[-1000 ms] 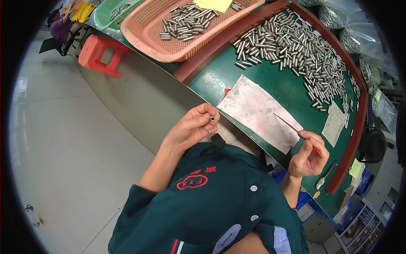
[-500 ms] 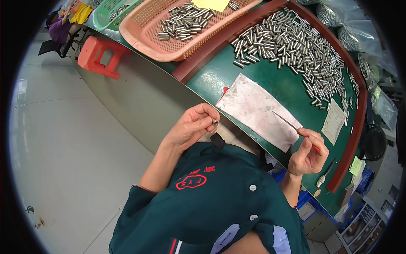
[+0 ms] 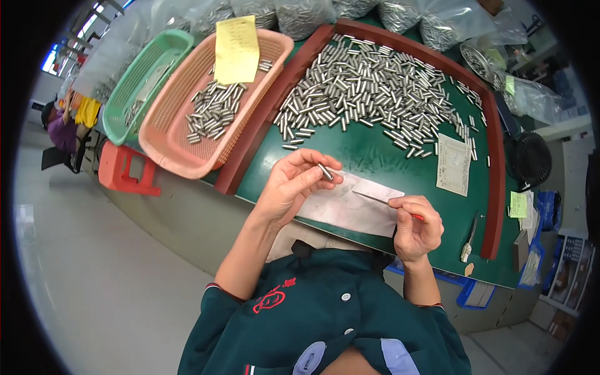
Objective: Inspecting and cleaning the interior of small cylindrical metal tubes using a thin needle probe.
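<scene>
Between the thumb and fingers of my left hand (image 3: 289,187) is one small, shiny metal tube (image 3: 325,172), tilted, held above the green bench top. My right hand (image 3: 417,230) is closed around a thin pointed tool with a red handle (image 3: 370,197). The tool's tip points left toward the tube, apart from it. Beneath both hands lies a stained whitish cloth (image 3: 340,215) along the bench's near edge. A broad heap of similar metal tubes (image 3: 375,87) covers the far part of the bench.
Dark red wooden rails (image 3: 256,134) border the green bench (image 3: 394,169). At left stand a pink basket (image 3: 164,125) with tubes and a yellow paper, and a green basket (image 3: 119,106). A paper slip (image 3: 453,164), a white-handled blade (image 3: 468,244) and a black fan (image 3: 530,159) are at right.
The view has swung round, so the bench now sits squarer ahead. My left hand has come up over the cloth with the tube, closer to the tool's tip; both grips hold.
</scene>
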The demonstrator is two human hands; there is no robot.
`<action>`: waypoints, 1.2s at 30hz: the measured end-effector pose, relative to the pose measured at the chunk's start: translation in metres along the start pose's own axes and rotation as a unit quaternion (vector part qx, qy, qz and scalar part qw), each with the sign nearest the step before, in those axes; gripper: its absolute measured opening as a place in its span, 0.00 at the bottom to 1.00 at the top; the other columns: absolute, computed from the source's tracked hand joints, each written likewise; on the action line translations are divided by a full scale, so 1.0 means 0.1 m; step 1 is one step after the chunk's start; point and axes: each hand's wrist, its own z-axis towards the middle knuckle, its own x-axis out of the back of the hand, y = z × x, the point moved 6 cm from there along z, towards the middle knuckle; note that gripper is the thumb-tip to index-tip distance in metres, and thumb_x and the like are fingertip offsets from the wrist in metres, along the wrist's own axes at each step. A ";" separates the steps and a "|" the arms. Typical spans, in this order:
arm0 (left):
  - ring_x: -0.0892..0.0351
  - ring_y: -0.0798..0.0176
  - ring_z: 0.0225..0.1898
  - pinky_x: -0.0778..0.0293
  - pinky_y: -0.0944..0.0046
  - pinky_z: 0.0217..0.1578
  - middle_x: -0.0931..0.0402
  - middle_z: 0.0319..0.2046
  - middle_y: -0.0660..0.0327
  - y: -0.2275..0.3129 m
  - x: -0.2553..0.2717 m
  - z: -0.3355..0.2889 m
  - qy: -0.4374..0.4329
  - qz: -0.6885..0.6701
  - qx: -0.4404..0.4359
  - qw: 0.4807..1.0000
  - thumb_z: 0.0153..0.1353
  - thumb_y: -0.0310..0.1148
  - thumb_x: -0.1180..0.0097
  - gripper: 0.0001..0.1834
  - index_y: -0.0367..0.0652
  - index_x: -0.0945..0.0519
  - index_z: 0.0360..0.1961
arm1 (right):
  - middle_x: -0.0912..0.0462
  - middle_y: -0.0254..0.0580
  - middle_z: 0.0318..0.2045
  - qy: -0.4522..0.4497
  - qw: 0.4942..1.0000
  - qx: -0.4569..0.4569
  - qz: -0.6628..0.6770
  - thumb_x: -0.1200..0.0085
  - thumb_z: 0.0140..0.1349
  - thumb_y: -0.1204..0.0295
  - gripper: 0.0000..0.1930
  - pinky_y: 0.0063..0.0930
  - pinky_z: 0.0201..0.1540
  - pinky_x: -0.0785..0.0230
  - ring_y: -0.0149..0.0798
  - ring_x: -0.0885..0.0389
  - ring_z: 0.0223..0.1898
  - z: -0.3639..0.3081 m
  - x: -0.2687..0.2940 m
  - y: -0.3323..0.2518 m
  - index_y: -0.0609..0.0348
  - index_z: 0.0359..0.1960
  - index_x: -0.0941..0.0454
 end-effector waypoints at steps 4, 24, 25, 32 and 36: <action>0.23 0.61 0.39 0.28 0.65 0.42 0.25 0.38 0.54 -0.09 -0.03 0.16 0.005 0.019 0.032 0.999 0.59 0.27 0.51 0.10 0.36 0.26 0.42 | 0.21 0.48 0.22 -0.004 1.000 -0.006 -0.010 0.45 0.49 0.84 0.08 0.24 0.24 0.30 0.39 0.22 0.23 0.02 0.02 0.01 0.65 0.30 0.31; 0.24 0.65 0.30 0.28 0.69 0.34 0.26 0.36 0.56 1.61 0.15 -0.39 0.404 0.718 -0.287 0.488 0.54 0.21 0.47 0.13 0.34 0.25 0.42 | 0.21 0.43 0.22 -0.005 1.000 -0.004 0.005 0.42 0.44 0.84 0.10 0.24 0.24 0.29 0.39 0.21 0.23 0.07 0.03 0.00 0.64 0.28 0.29; 0.25 0.63 0.29 0.28 0.68 0.33 0.26 0.35 0.57 1.60 0.04 -0.36 0.370 0.763 -0.321 0.421 0.53 0.21 0.46 0.12 0.34 0.25 0.40 | 0.21 0.43 0.22 -0.005 1.000 -0.002 0.005 0.42 0.44 0.84 0.10 0.24 0.24 0.29 0.38 0.21 0.22 0.07 0.03 0.00 0.64 0.28 0.29; 0.29 0.54 0.28 0.34 0.60 0.30 0.29 0.23 0.55 0.80 -0.38 0.36 0.135 0.758 -0.287 0.570 0.46 0.20 0.45 0.03 0.35 0.24 0.25 | 0.21 0.42 0.22 0.005 1.000 0.004 0.001 0.41 0.45 0.83 0.09 0.24 0.24 0.30 0.38 0.21 0.22 0.07 0.05 0.02 0.64 0.28 0.28; 0.30 0.52 0.29 0.34 0.57 0.32 0.29 0.23 0.55 0.41 -0.32 0.67 0.080 0.786 -0.255 0.558 0.43 0.23 0.42 0.03 0.36 0.22 0.22 | 0.21 0.42 0.22 0.010 1.000 0.001 0.005 0.41 0.45 0.83 0.09 0.24 0.24 0.30 0.38 0.21 0.22 0.06 0.04 0.00 0.63 0.28 0.28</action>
